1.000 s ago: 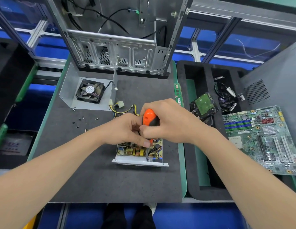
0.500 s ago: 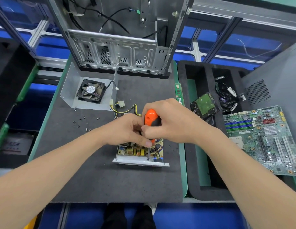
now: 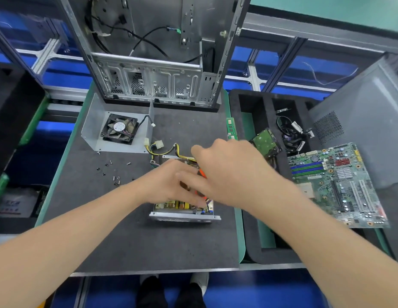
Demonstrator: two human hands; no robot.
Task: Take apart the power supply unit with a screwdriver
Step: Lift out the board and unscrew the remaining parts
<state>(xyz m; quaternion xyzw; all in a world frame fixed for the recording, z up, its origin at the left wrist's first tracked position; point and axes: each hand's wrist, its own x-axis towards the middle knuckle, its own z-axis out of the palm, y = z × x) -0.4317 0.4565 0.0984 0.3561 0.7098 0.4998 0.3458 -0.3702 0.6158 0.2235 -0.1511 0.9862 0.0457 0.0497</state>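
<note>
Nearest, on the dark tabletop (image 3: 149, 241): power supply unit (image 3: 184, 215), open-topped, with circuit board (image 3: 180, 205) showing behind its silver front rim. Directly above it, both hands, blurred. Left hand (image 3: 169, 185) reaching across with fingers laid toward the screwdriver (image 3: 202, 173); impossible to tell whether pinching the shaft or merely touching it. Right hand (image 3: 233, 172) covering the orange handle from above, seemingly clamped round it, with only slivers of orange showing between the hands.

Judged as partway through loosening a screw inside the unit.

Risks from here:
- Tip camming out of the screw head through tilt or too little downward pressure, then skidding across the circuit board.
- Unit sliding on the tabletop for want of a steadying grip on its frame.
- A freed screw dropping in and vanishing under the board.

Further back, to the left: loose screws (image 3: 115, 180) scattered on the tabletop, easy to sweep off with a forearm. Beyond them, fan (image 3: 119, 128) lying on a bent cover plate (image 3: 91, 130); yellow wire bundle (image 3: 171, 150) trailing from the unit's far side. To the right, foam tray (image 3: 253, 252) with hard drive (image 3: 266, 141), and motherboard (image 3: 340, 185) resting across it. Farthest, stripped computer case (image 3: 153, 85) standing upright.
</note>
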